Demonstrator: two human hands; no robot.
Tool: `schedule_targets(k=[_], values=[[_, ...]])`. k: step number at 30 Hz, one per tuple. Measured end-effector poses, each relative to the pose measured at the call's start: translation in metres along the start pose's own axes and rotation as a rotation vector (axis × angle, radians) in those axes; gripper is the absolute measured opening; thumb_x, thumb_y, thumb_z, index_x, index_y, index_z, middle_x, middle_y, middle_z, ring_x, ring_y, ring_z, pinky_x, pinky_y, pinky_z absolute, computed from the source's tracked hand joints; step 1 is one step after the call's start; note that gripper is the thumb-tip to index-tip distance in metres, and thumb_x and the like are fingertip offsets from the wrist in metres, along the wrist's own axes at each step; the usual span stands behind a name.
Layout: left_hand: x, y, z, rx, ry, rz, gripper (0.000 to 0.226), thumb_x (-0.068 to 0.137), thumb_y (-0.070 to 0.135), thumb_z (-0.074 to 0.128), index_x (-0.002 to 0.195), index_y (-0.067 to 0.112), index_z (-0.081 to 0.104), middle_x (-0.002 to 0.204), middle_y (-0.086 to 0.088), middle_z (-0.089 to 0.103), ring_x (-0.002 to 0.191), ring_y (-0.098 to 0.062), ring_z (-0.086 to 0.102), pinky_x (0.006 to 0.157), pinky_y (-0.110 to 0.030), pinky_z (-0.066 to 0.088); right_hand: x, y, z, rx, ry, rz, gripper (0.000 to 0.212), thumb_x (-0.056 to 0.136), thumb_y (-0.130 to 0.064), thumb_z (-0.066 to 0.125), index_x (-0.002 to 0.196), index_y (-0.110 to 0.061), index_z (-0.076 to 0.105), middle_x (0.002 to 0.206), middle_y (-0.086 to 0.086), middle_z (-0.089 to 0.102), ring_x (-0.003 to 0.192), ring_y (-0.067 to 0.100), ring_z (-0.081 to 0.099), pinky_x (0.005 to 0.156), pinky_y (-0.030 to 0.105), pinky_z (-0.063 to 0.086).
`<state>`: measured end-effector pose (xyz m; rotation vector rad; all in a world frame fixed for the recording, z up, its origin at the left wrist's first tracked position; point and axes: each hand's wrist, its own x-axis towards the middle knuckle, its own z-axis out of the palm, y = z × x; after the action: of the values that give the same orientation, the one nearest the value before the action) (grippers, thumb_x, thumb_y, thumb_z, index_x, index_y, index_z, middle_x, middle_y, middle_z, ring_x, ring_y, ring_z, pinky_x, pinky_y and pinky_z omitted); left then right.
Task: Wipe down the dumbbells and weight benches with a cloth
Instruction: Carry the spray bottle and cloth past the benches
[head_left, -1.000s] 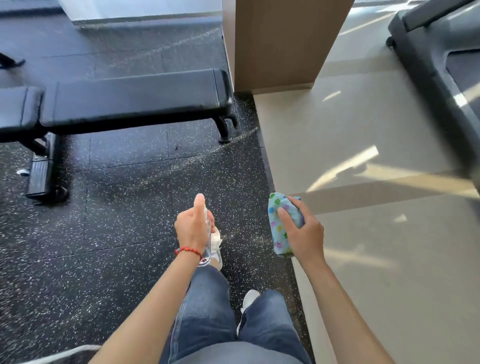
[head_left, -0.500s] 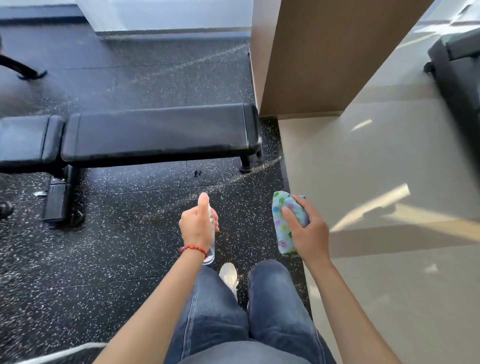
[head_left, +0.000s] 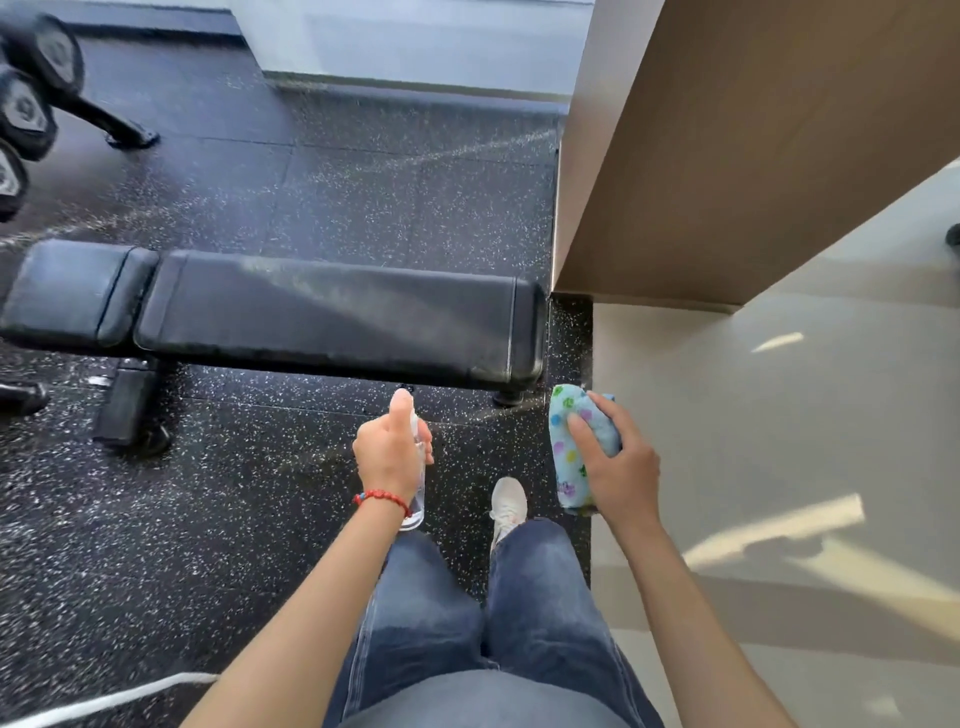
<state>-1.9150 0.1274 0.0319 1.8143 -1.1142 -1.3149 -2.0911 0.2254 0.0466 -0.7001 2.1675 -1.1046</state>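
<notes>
Head view looks down on a black bench lying crosswise on speckled rubber floor, its long pad and a shorter seat pad end to end. Just this side of the bench, the left hand is wrapped around a clear spray bottle, thumb up over the top, a red bracelet at the wrist. The right hand grips a folded blue cloth with coloured paw prints, held in the air near the bench's right end and not touching it. Beyond the bench's left end, dumbbells sit on a rack at the picture's edge. A tan column stands just past the bench's right end. Below the hands are jeans and one white shoe.
</notes>
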Motion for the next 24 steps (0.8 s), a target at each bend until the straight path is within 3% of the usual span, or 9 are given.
schedule_targets(k=[4, 9, 14, 19, 24], values=[[0.018, 0.017, 0.027, -0.004, 0.019, -0.030, 0.056, 0.077, 0.047, 0.040, 0.038, 0.009, 0.053, 0.036, -0.006, 0.049, 0.039, -0.022, 0.046, 0.051, -0.028, 0.039, 0.041, -0.007, -0.002, -0.031, -0.033, -0.001, 0.029, 0.083, -0.027, 0.067, 0.112, -0.025, 0.063, 0.096, -0.011, 0.062, 0.086, 0.010, 0.058, 0.078, 0.018, 0.042], [0.044, 0.029, 0.045, 0.062, 0.028, -0.025, 0.057, 0.077, 0.046, 0.038, 0.045, 0.002, 0.055, 0.039, -0.007, 0.050, 0.037, -0.019, 0.046, 0.051, -0.027, 0.040, 0.070, -0.012, 0.004, -0.029, -0.031, 0.024, 0.028, 0.084, -0.027, 0.067, 0.111, -0.024, 0.063, 0.096, -0.012, 0.062, 0.086, 0.011, 0.059, 0.080, 0.023, 0.046], [0.076, 0.028, 0.052, 0.115, 0.020, -0.083, 0.056, 0.077, 0.047, 0.036, 0.042, 0.008, 0.055, 0.040, -0.007, 0.052, 0.040, -0.022, 0.049, 0.059, -0.034, 0.047, 0.087, -0.014, 0.014, -0.042, -0.011, 0.073, 0.031, 0.084, -0.027, 0.066, 0.114, -0.021, 0.063, 0.104, -0.011, 0.062, 0.094, 0.008, 0.057, 0.084, 0.016, 0.042], [0.101, 0.026, 0.050, 0.157, 0.053, -0.163, 0.052, 0.074, 0.044, 0.035, 0.038, 0.011, 0.054, 0.038, -0.006, 0.052, 0.044, -0.025, 0.053, 0.065, -0.042, 0.051, 0.102, -0.019, 0.026, -0.043, -0.013, 0.112, 0.032, 0.083, -0.029, 0.067, 0.115, -0.021, 0.063, 0.103, -0.009, 0.063, 0.093, 0.010, 0.057, 0.085, 0.022, 0.044], [0.116, 0.024, 0.048, 0.193, 0.127, -0.226, 0.060, 0.078, 0.051, 0.036, 0.041, 0.008, 0.056, 0.038, -0.005, 0.053, 0.048, -0.026, 0.057, 0.068, -0.037, 0.052, 0.120, -0.030, 0.042, 0.007, -0.054, 0.140, 0.042, 0.073, -0.043, 0.057, 0.112, -0.028, 0.062, 0.100, -0.012, 0.064, 0.089, 0.005, 0.058, 0.071, 0.002, 0.039]])
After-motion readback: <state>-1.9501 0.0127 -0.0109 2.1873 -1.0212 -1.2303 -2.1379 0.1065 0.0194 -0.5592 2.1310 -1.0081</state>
